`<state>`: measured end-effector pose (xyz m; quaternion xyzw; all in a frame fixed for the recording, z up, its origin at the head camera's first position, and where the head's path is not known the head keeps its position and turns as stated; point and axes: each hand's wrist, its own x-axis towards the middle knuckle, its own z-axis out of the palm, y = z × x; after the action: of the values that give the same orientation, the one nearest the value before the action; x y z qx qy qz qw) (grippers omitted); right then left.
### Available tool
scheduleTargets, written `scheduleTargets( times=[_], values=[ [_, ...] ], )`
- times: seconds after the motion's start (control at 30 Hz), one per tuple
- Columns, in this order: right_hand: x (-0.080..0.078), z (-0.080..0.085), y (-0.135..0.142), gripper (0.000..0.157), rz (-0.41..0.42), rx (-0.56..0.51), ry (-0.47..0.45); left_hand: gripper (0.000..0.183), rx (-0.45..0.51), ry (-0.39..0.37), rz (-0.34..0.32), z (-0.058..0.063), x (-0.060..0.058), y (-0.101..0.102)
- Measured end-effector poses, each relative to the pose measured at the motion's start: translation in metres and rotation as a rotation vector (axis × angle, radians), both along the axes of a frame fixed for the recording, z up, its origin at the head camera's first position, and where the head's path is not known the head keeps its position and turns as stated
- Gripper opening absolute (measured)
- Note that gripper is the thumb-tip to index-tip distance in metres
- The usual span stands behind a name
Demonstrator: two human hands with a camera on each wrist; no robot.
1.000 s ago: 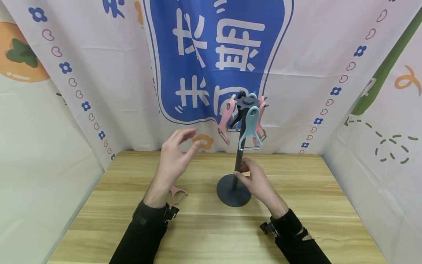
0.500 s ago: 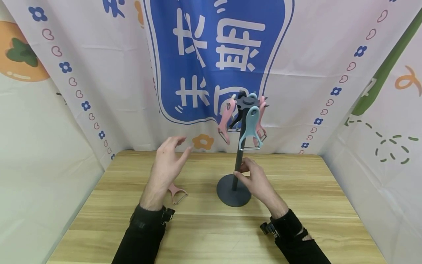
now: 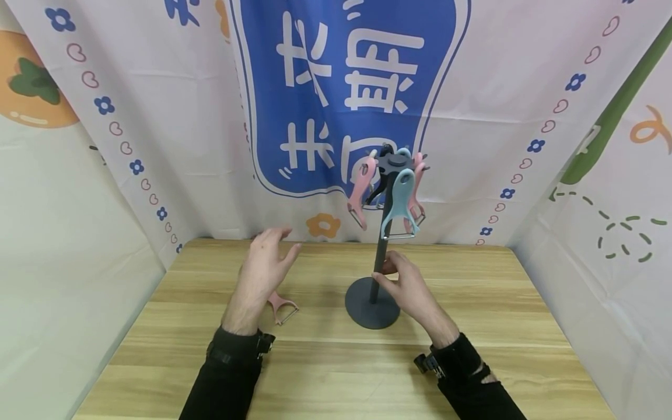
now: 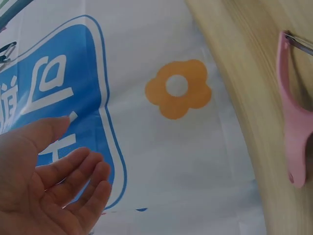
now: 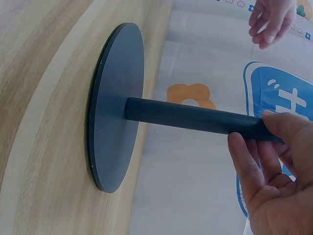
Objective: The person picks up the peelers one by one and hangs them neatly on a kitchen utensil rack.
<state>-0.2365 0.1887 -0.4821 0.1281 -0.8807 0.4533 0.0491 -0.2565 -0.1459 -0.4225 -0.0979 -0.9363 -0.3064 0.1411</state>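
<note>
A dark grey stand with a round base and upright pole is on the table, right of centre. My right hand grips its pole low down, thumb and fingers around it in the right wrist view. Peelers hang from the hooks at its top: a light blue peeler in front, a pink peeler at left, others behind. Another pink peeler lies on the table, partly hidden by my left hand in the head view. My left hand hovers above it, holding nothing, fingers loosely bent and thumb apart.
The wooden table ends at a hanging cloth backdrop close behind the stand. Printed side cloths border the table at left and right.
My left hand has moved left and lower, away from the stand and over the lying pink peeler. The right hand keeps its grip on the pole; the stand has not moved.
</note>
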Motion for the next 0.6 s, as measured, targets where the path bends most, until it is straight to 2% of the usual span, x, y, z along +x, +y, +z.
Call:
scheduleTargets(
  times=[0.13, 0.6],
  values=[
    [0.0, 0.0, 0.0, 0.029, 0.004, -0.002, 0.002, 0.05, -0.039, -0.029, 0.008, -0.004, -0.002, -0.004],
    [0.0, 0.0, 0.0, 0.029, 0.001, -0.006, 0.005, 0.054, -0.177, -0.21, 0.083, -0.021, -0.002, -0.016]
  ],
)
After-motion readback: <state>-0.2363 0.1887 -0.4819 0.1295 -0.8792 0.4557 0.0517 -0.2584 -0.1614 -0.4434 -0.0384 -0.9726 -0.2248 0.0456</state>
